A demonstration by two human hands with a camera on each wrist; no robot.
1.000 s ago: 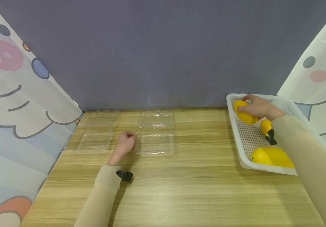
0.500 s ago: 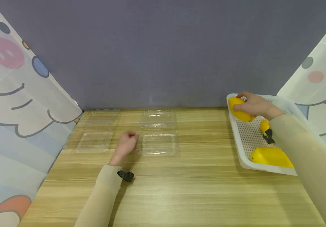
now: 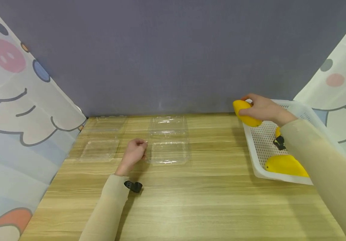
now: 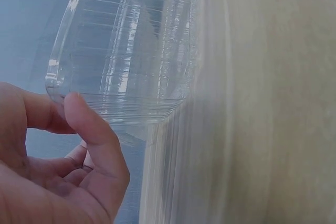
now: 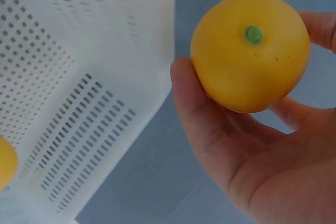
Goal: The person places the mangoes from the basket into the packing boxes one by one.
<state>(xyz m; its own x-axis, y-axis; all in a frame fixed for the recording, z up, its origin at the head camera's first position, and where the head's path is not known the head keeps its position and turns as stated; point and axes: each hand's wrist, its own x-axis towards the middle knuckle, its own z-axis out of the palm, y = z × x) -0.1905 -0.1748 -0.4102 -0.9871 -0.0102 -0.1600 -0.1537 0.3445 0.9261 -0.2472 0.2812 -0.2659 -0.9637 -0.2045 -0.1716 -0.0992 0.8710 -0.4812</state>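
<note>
My right hand (image 3: 264, 107) grips a yellow mango (image 3: 246, 113) over the left rim of the white basket (image 3: 252, 160). In the right wrist view, the mango (image 5: 249, 51) shows its green stem dot, with fingers and thumb around its sides. A second large mango (image 3: 284, 165) lies in the basket's near end. Part of another yellow fruit (image 3: 277, 132) shows beside the right wrist. My left hand (image 3: 134, 152) pinches the left edge of an opened clear plastic clamshell box (image 3: 168, 152); the left wrist view shows thumb and forefinger on the rim of that box (image 4: 121, 51).
Another opened clear clamshell box (image 3: 98, 149) lies on the wooden table (image 3: 173, 207), left of my left hand. A grey panel (image 3: 173, 57) rises along the table's back edge. Printed curtains (image 3: 25, 110) hang at both sides.
My right hand has lifted the mango up and leftward, from inside the basket to over its left rim. The left hand has barely moved.
</note>
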